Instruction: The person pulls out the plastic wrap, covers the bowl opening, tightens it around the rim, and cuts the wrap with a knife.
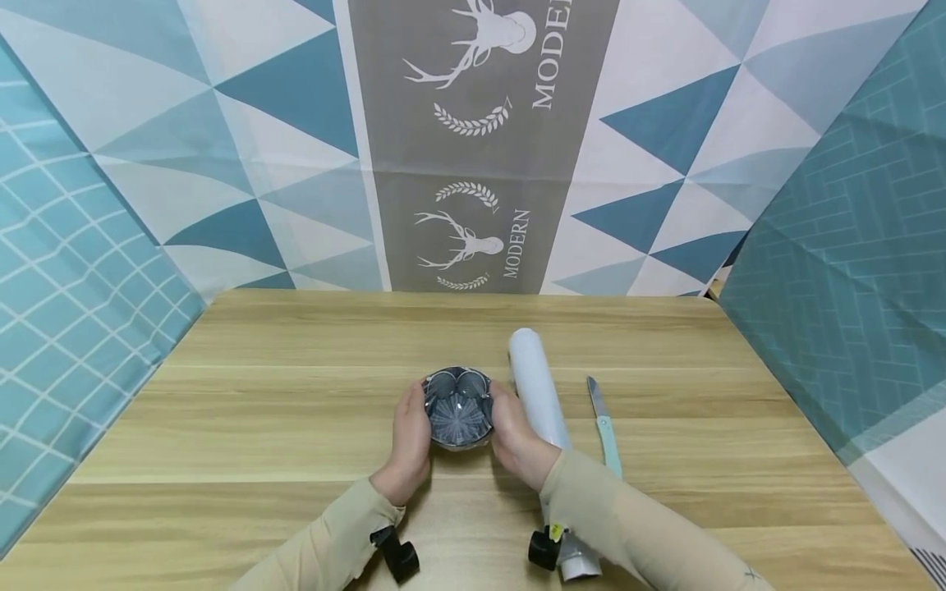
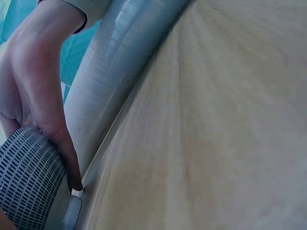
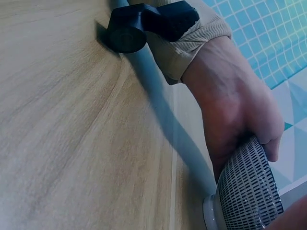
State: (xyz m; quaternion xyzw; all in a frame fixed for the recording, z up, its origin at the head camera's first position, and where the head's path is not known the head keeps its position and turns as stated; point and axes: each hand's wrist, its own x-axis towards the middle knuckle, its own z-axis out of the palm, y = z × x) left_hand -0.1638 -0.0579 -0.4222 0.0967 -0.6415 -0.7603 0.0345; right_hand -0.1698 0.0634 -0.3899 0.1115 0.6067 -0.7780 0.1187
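Observation:
A small round bowl [image 1: 458, 423] sits on the table between my two hands, its dark inside marked with a starburst pattern. Two round dark shapes show at its far side; I cannot tell whether they are objects or pattern. My left hand [image 1: 409, 439] holds the bowl's left side, and my right hand [image 1: 516, 435] grips the right side. The wrist views show the bowl's outer wall [image 3: 249, 187] covered in small dark dashes above a white foot. In the left wrist view, the right hand [image 2: 38, 91] curves round that wall. Some fingers are hidden behind the bowl.
A long pale roll [image 1: 538, 386] of what looks like plastic film lies right of the bowl, partly under the right forearm. Beyond it lies a knife [image 1: 606, 435] with a light green handle. Patterned cloth hangs behind the wooden table [image 1: 296, 394] and at both sides.

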